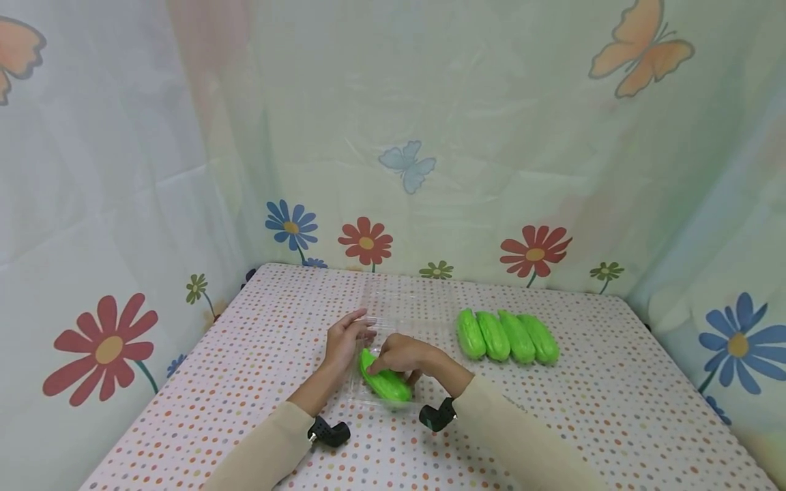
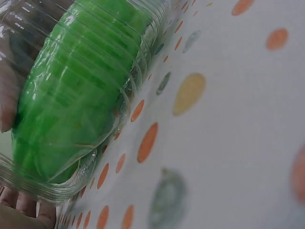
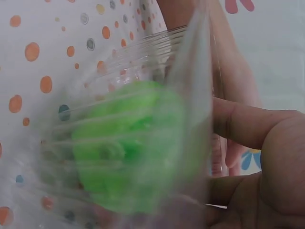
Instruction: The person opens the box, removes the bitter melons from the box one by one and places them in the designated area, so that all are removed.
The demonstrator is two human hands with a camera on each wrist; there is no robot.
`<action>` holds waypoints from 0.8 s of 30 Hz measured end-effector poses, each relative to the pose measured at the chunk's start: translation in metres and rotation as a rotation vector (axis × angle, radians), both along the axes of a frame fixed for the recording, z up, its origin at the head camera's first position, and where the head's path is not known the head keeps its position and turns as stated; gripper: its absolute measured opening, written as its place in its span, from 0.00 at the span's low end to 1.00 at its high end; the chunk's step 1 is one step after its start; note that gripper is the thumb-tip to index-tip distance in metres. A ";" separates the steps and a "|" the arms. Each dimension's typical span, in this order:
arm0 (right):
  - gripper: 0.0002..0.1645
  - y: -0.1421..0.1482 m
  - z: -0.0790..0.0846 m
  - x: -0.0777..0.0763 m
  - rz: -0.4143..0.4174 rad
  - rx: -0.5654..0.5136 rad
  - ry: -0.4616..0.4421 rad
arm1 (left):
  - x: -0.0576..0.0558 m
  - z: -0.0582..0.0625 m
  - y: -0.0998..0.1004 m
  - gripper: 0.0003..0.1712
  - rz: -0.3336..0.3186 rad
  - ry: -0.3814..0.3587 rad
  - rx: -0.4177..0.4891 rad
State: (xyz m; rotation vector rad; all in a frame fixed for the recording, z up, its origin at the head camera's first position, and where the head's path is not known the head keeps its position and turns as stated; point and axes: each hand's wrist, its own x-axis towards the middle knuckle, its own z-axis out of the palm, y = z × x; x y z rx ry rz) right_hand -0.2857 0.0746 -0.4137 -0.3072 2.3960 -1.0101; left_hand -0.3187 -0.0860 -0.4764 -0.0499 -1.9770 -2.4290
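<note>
A clear ribbed plastic clamshell box lies on the table before me. Inside its near half sits a bright green ridged gourd, tilted from upper left to lower right. My right hand reaches in from above and grips the gourd, thumb on its top. At the box's left side my left hand holds the wall; in the left wrist view its fingertips show by the box end. Through the plastic in the right wrist view the gourd looks blurred.
Several matching green gourds lie side by side to the right of the box. The table wears a dotted cloth. Behind and on both sides hang curtains printed with flowers and butterflies.
</note>
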 end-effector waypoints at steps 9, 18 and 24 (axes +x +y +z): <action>0.29 -0.003 -0.005 0.000 0.019 0.054 0.043 | -0.006 -0.004 -0.001 0.27 -0.003 -0.028 0.033; 0.26 -0.004 -0.005 0.001 0.019 0.058 0.044 | 0.000 -0.001 0.001 0.28 0.020 -0.005 0.020; 0.23 -0.003 -0.004 0.001 -0.012 0.028 0.022 | -0.001 0.000 0.000 0.27 -0.004 -0.024 0.039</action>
